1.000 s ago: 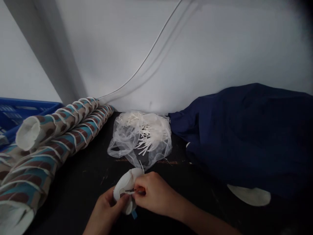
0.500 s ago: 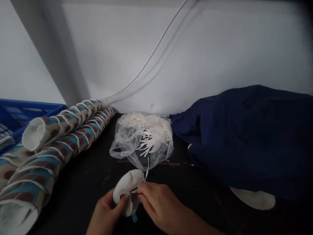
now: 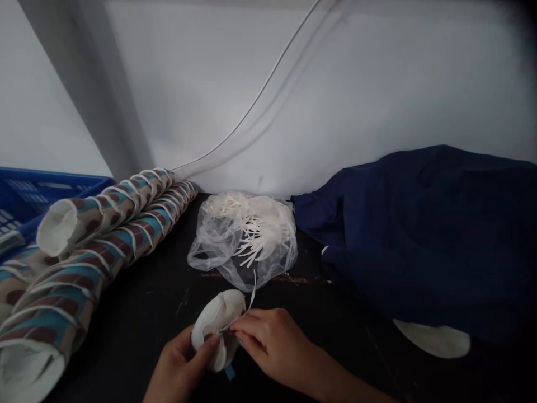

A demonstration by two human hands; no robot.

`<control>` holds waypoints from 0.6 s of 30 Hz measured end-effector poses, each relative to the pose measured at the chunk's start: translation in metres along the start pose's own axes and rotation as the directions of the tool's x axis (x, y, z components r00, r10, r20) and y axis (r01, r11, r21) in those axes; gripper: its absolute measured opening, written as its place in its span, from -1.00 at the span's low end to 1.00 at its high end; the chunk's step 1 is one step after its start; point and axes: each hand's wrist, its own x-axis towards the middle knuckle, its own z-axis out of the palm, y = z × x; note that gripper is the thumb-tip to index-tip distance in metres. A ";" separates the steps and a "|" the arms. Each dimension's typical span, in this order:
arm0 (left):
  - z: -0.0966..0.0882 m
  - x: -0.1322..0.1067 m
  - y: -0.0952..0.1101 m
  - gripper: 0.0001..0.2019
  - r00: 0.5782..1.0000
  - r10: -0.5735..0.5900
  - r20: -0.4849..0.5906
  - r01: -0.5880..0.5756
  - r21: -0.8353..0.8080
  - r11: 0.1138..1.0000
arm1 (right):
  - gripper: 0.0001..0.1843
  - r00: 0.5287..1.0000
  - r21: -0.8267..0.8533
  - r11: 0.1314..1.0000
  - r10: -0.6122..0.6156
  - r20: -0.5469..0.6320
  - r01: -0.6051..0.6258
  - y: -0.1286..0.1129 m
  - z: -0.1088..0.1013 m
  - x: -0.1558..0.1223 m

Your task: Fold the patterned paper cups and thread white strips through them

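My left hand [image 3: 178,366] grips a squashed white paper cup [image 3: 216,322] low in the middle of the view, thumb pressed on its rim. My right hand [image 3: 271,341] pinches a thin white strip [image 3: 251,291] at the cup's rim, and the strip curls upward from the fingers. A bit of blue shows under the cup. Just behind the cup lies a clear plastic bag [image 3: 243,238] full of thin white strips.
Long stacks of patterned paper cups [image 3: 96,235] lie on their sides at the left, beside a blue crate [image 3: 25,193]. A dark blue cloth [image 3: 423,224] covers the right side, with a white piece [image 3: 436,338] showing under it. A white wall and cable stand behind.
My right hand has shifted slightly and pulled the strip further off the cup's rim. The view has risen slightly. The left hand keeps its grip on the cup.
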 end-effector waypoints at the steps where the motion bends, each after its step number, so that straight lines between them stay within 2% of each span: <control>1: 0.000 0.000 0.000 -0.54 1.000 0.004 -0.005 -0.004 -0.004 1.000 | -0.74 1.000 0.007 1.000 0.001 0.003 -0.001 0.000 0.000 0.000; 7: 0.002 -0.001 0.000 -0.58 0.998 0.015 -0.064 -0.016 -0.013 1.000 | -0.75 0.999 0.050 0.997 -0.052 -0.006 0.052 0.007 0.002 0.001; 12: 0.003 0.003 -0.003 -0.52 0.998 0.012 -0.066 -0.010 0.027 1.000 | -0.76 0.996 0.046 0.995 -0.086 -0.015 0.086 0.010 0.001 0.002; 15: 0.004 0.003 -0.004 -0.51 0.995 0.046 -0.085 -0.039 0.077 0.996 | -0.78 0.998 -0.048 0.997 -0.063 0.009 0.063 0.006 -0.002 0.000; 18: 0.006 0.002 -0.002 -0.53 0.990 0.114 -0.080 -0.099 0.168 0.981 | -0.79 1.000 -0.242 0.970 -0.010 0.014 0.013 0.002 0.003 -0.002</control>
